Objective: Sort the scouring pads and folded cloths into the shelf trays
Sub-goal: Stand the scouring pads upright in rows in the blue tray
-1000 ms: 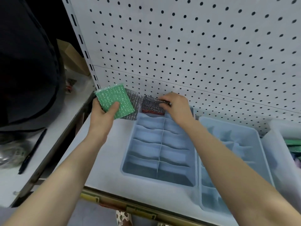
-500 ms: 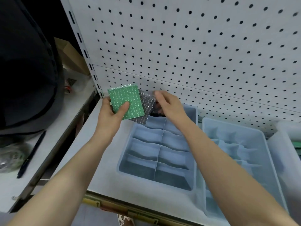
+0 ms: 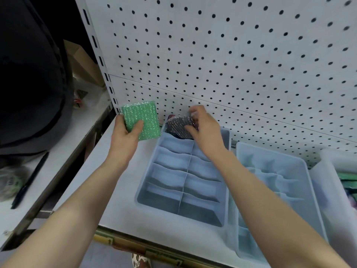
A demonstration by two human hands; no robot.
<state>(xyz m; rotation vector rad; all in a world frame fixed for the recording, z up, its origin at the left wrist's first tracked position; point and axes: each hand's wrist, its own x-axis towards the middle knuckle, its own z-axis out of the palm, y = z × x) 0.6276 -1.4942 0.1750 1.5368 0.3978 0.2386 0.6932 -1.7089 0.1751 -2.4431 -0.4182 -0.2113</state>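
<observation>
Left hand (image 3: 123, 136) is gripping a green scouring pad (image 3: 142, 120) — thumb across its lower face, fingers curled behind its left edge — and holding it above the white shelf (image 3: 119, 171), just left of the divided blue tray (image 3: 185, 182). Right hand (image 3: 204, 128) is pinching a dark silver scouring pad (image 3: 178, 125) between thumb and bent fingers at the tray's rear-left compartment; something red is showing beneath those fingers. A second blue tray (image 3: 270, 180) is lying right of the right wrist, near the white pegboard (image 3: 231, 55).
</observation>
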